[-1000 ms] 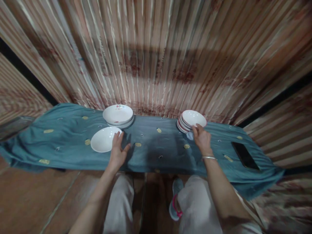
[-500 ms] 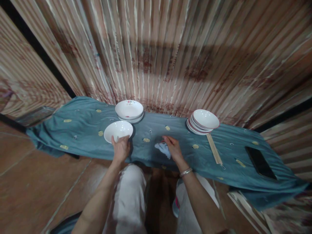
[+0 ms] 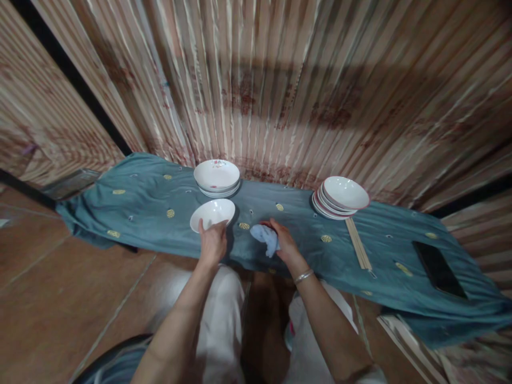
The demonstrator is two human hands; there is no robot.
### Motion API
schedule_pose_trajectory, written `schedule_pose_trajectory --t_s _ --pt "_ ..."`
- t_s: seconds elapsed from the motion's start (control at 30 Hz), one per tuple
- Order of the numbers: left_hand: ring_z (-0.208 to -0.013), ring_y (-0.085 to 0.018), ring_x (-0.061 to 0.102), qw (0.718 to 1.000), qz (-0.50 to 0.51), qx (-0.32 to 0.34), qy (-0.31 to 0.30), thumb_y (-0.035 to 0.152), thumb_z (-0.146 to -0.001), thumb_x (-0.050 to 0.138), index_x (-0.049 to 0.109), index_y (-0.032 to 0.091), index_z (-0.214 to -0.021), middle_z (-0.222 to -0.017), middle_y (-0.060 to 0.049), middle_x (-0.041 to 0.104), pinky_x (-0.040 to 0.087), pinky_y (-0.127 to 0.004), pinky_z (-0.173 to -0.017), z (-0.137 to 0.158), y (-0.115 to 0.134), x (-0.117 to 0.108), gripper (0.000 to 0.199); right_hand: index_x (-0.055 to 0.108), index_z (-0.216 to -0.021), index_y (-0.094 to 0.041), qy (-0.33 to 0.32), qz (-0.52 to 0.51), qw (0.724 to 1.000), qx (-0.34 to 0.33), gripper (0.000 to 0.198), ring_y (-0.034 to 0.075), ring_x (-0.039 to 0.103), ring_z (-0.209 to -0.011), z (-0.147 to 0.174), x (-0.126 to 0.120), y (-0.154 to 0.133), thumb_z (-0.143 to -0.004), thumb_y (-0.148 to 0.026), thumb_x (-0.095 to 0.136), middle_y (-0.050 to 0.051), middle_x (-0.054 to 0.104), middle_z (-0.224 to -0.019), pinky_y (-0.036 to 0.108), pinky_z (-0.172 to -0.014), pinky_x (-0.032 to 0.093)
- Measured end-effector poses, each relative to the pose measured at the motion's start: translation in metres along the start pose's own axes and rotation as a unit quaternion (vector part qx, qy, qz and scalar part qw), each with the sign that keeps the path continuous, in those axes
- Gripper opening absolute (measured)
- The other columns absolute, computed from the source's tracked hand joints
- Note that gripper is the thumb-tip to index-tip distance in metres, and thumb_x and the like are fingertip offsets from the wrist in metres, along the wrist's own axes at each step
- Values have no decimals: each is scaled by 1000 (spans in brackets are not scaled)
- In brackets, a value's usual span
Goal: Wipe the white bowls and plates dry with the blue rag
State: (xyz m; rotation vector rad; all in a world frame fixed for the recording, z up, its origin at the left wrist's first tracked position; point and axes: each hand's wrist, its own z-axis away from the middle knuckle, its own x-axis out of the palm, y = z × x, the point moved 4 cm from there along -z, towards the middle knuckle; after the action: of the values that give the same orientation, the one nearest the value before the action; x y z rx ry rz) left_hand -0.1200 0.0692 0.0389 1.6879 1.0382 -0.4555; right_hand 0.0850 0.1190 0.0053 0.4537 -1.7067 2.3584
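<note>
A white bowl (image 3: 212, 211) stands near the front of the cloth-covered table, left of centre. My left hand (image 3: 213, 241) grips its near rim, with the thumb inside and the other fingers partly hidden. To the right of the bowl, my right hand (image 3: 283, 240) is closed on a crumpled light-blue cloth (image 3: 264, 238), which hangs out toward the left just over the table. Behind the bowl is a stack of white plates (image 3: 216, 175) with a floral pattern on the top one.
At the back right, several red-rimmed bowls (image 3: 346, 193) lean in a stack. Chopsticks (image 3: 358, 244) lie in front of them, and a black phone (image 3: 439, 269) rests farther right. A teal tablecloth (image 3: 148, 205) covers the table; a pleated curtain (image 3: 264, 96) hangs behind.
My left hand and the bowl have shifted right, nearer my right hand. The blue cloth is lifted and bunched differently in my right hand. The view has turned slightly.
</note>
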Motion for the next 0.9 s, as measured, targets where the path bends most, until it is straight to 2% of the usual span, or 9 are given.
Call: schedule_pose_trajectory --t_s 0.13,0.23,0.33,0.47,0.6,0.67,0.7,0.83,0.9 --pt "-91 -31 70 997 78 -25 -10 23 -84 44 73 18 -102 -93 -12 76 13 -56 -116 -2 27 8 34 73 -79 -17 -2 -48 998 30 44 21 69 -69 3 -7 -11 -74 -59 62 7 75 -76 29 -59 52" --pt "-95 -31 68 972 219 -78 -16 25 -81 52 74 21 -94 -91 -9 76 25 -56 -111 -2 47 18 26 73 -80 -17 8 -103 994 18 43 23 71 -75 5 -16 -22 -75 -58 62 8 76 -80 31 -64 55" --pt "-74 -25 67 895 417 -146 -58 34 -75 61 74 18 -87 -75 -6 74 51 -41 -81 -4 69 33 24 72 -83 -19 34 -122 991 -43 30 22 71 -85 7 -29 -36 -74 -47 66 5 76 -89 32 -75 57" --pt "-51 -14 57 786 571 -228 -65 37 -58 74 74 16 -77 -59 -1 69 44 -25 -53 -6 93 50 28 72 -92 -22 76 -85 985 -133 27 24 68 -99 12 -46 -53 -69 -37 70 4 75 -103 36 -87 55" --pt "-50 -12 55 743 613 -262 -56 36 -49 80 72 16 -67 -55 0 66 42 -24 -52 -5 107 61 28 69 -109 -23 125 14 965 -229 39 24 63 -111 31 -51 -68 -73 -39 69 4 71 -117 40 -100 48" --pt "-52 -12 55 734 626 -256 -63 36 -52 80 73 16 -69 -56 0 66 43 -24 -55 -2 110 63 27 65 -119 -23 120 153 932 -306 40 23 58 -120 45 -43 -75 -81 -38 63 6 65 -128 41 -106 43" --pt "-53 -12 56 731 631 -250 -70 35 -54 79 73 16 -71 -58 0 66 44 -24 -56 -1 111 64 27 62 -124 -24 100 239 902 -346 40 22 54 -125 52 -35 -76 -86 -37 58 6 62 -133 41 -109 40" --pt "-57 -11 54 731 640 -219 -87 33 -59 78 74 16 -74 -64 0 67 44 -25 -59 4 106 65 23 50 -139 -27 24 521 734 -436 44 22 34 -142 67 -2 -65 -96 -30 42 5 45 -149 44 -115 29" --pt "-58 -11 53 725 648 -214 -92 31 -61 78 75 17 -75 -66 0 68 44 -24 -60 5 102 66 21 44 -143 -28 29 584 684 -436 46 23 28 -145 64 4 -59 -98 -29 38 5 43 -151 46 -115 26"
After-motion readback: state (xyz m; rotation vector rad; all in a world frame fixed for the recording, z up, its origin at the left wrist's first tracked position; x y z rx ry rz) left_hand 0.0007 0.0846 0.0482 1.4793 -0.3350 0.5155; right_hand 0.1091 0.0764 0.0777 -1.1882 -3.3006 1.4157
